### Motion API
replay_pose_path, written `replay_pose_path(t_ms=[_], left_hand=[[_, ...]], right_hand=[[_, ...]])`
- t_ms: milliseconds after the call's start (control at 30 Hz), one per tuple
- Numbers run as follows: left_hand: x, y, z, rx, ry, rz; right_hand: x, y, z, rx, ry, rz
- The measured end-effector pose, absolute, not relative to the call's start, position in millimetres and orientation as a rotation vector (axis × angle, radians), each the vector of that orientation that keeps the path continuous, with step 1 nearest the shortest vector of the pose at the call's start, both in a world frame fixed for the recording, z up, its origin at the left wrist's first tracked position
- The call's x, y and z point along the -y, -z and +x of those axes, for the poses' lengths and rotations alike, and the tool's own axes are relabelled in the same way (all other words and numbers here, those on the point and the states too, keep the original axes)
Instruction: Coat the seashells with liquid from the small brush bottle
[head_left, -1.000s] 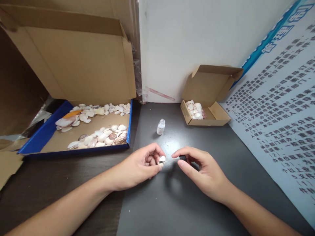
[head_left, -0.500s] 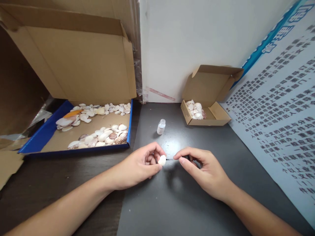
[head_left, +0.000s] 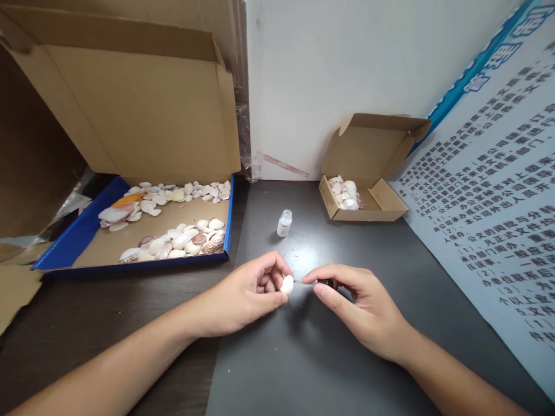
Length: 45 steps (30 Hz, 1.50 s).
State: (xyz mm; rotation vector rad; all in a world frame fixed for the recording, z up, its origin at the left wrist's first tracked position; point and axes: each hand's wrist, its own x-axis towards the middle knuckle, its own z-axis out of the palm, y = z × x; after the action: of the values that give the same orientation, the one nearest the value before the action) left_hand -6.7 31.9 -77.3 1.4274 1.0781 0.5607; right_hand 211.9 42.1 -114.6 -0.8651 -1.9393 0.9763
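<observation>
My left hand (head_left: 247,294) pinches a small white seashell (head_left: 287,284) between thumb and fingers just above the dark table (head_left: 303,358). My right hand (head_left: 355,303) is closed on a thin dark brush (head_left: 323,282), and its tip touches the shell's right edge. A small clear bottle (head_left: 284,223) stands open on the table behind the hands.
A large open cardboard box with a blue rim (head_left: 130,263) holds several shells at the left. A small open cardboard box (head_left: 368,214) with several white shells sits at the back right. A printed poster (head_left: 489,202) leans along the right side. A white wall closes the back.
The shell has turned slightly in my left fingers. My right hand has shifted a little, keeping the brush tip at the shell.
</observation>
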Motion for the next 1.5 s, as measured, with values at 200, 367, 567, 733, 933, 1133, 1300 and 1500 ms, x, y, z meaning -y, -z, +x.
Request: replay_pose_path(t_ms=[200,367,567,733,933,1133,1300,1500], left_hand=[[-31.3,73.9,-5.2,-1.083,-0.553,1.436],[-32.3,75.1,-6.0,-1.110,-0.543,1.438],[-34.0,79.4,-10.4,-1.100,-0.509,1.440],[-33.7,77.8,-10.3,-1.110,-0.497,1.451],[-32.6,77.2,-9.4,-1.115,-0.500,1.448],[-32.6,75.7,-7.4,-1.087,-0.535,1.423],[-33.5,75.1,-6.8,-1.080,-0.541,1.424],[-33.3,74.3,-6.3,-1.087,-0.545,1.423]], right_hand=[[-40.6,111.2,213.9,1.925,-0.933,-0.839],[-41.2,108.9,215.7,1.870,-0.950,-0.808],[-43.9,111.8,214.1,1.885,-0.981,-0.845],[-45.5,114.6,212.2,1.910,-0.870,-0.955],[-45.1,115.0,215.5,1.945,-0.881,-0.892],[-42.2,115.5,217.5,1.998,-0.938,-0.750],[-41.8,113.6,216.9,1.986,-0.990,-0.684],[-42.7,113.9,213.7,2.022,-0.957,-0.742]])
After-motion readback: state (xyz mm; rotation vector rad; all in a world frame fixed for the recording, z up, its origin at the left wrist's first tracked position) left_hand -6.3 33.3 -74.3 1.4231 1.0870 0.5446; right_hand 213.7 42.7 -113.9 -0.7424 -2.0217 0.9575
